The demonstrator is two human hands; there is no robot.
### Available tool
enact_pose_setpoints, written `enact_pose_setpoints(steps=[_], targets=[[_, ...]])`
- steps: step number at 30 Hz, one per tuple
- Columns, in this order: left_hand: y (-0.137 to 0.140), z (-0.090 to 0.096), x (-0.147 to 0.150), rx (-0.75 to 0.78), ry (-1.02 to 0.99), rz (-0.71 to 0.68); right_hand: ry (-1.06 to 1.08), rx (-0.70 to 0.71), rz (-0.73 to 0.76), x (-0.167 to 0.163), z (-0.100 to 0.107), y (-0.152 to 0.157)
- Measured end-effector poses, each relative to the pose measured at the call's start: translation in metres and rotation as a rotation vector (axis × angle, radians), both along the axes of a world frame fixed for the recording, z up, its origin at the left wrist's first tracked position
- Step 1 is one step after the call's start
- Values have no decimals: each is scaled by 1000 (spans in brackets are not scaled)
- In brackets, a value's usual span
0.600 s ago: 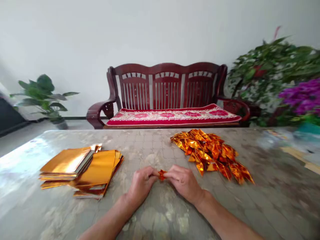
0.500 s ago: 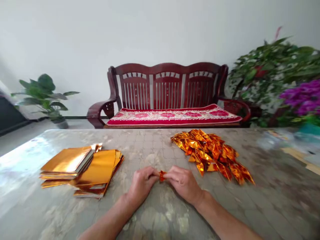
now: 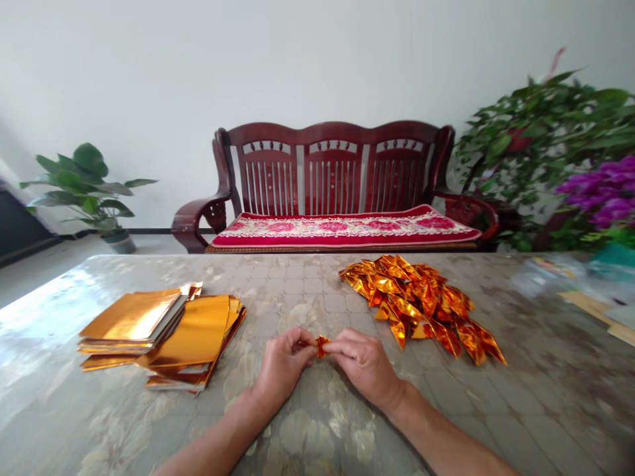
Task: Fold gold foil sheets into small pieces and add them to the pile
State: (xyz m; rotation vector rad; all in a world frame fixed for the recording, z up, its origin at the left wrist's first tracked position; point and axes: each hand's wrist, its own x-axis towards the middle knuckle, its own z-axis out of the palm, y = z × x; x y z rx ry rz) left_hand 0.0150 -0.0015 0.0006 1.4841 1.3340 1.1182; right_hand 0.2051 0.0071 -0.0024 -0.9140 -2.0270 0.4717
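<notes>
Between my hands is a small piece of folded gold foil paper, its shiny orange middle showing and its ends covered by my fingers. My left hand pinches its left end between thumb and fingers. From the other side my right hand grips the right end the same way. To the left lie stacks of flat gold foil sheets, some with silvery-grey edges. A heap of folded gold foil pieces with pointed ends rests to the right, beyond my right hand.
The table has a patterned, glossy cover. Clear plastic bags and a tan flat piece lie at its right side. Behind stands a dark red wooden bench, with potted plants and purple flowers beside it.
Both hands keep their pinch on the folded foil paper and have barely moved. A little more of its middle shows between my fingers. The view has shifted very slightly.
</notes>
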Motion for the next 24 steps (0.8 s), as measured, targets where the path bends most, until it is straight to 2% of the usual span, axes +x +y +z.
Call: enact_pose_setpoints(steps=[6,10,16,24], targets=[[-1,4,0,-51,-74,-39,42,-47,-11,0,2,-2],[-1,2,-4,-14,-70,-82,78,-61,-17,-1,5,-3],[0,-2,-5,62,-36,-55,143,-105,-2,-4,6,-3],[-3,5,3,-13,-134,-28,166,-108,-7,-5,7,-3]])
